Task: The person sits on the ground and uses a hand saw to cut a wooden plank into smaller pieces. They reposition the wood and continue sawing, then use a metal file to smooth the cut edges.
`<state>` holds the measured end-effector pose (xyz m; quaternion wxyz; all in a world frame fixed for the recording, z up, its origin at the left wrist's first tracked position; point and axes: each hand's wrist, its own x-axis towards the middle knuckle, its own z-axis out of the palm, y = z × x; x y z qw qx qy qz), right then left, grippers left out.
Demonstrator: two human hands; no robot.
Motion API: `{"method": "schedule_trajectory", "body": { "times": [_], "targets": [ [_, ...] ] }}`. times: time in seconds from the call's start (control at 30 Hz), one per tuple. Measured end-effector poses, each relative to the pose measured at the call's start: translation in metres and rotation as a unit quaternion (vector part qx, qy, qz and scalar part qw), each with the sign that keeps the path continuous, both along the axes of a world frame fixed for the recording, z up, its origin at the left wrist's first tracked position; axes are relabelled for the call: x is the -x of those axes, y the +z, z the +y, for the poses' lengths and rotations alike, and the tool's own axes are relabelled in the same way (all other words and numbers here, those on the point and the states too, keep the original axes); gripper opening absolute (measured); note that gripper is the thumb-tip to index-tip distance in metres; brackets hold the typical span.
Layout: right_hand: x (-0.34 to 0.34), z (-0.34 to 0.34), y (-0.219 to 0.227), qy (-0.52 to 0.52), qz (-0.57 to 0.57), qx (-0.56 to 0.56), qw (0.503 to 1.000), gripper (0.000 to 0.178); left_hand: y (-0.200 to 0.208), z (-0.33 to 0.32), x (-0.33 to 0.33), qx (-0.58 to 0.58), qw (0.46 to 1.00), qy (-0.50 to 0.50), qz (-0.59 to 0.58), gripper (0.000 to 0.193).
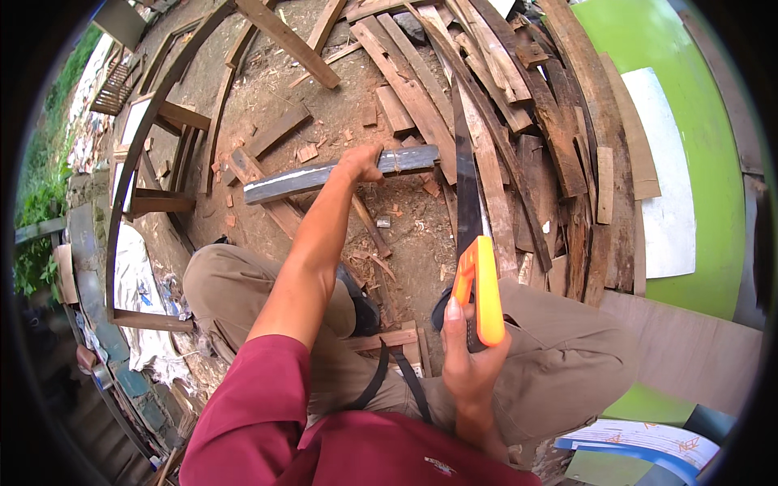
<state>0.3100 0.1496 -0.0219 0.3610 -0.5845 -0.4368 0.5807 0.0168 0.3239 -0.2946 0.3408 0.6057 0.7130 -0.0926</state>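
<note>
My left hand [361, 165] is closed over a grey-painted wooden beam [296, 181], its arm stretched out ahead of me. The beam lies crosswise in front of my knees, over other timber at its left part. Low on the right, my right hand [473, 366] grips a handsaw [488, 296] by its yellow-orange handle. The saw's dark blade points away from me, close to the beam's right end. From this angle I cannot tell whether blade and beam touch.
Loose planks [559, 138] are heaped on the right beside a green panel [713, 211]. Wooden frames [142, 202] stand at the left. Offcuts and chips litter the dirt ground [324, 121]. My bent knees [559, 332] flank a small wooden piece [389, 340] near my feet.
</note>
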Motion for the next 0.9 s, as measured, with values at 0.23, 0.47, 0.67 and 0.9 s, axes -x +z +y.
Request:
{"method": "schedule_trajectory", "body": {
  "times": [0.23, 0.47, 0.67, 0.9],
  "targets": [
    [-0.005, 0.002, 0.004, -0.042, -0.058, -0.132, 0.989, 0.024, 0.091, -0.025, 0.005, -0.028, 0.959, 0.093, -0.266, 0.075],
    [-0.001, 0.044, -0.075, 0.062, -0.318, -0.238, 0.916, 0.032, 0.165, -0.077, 0.032, -0.123, 0.853, 0.206, -0.463, 0.054],
    [-0.025, 0.062, -0.224, 0.23, -0.513, -0.271, 0.781, 0.038, 0.196, -0.164, 0.089, -0.195, 0.685, 0.191, -0.675, 0.066],
    [0.037, 0.045, -0.189, 0.276, -0.53, -0.256, 0.76, 0.055, 0.218, -0.243, 0.103, -0.302, 0.351, 0.09, -0.882, 0.078]
  ]
}}
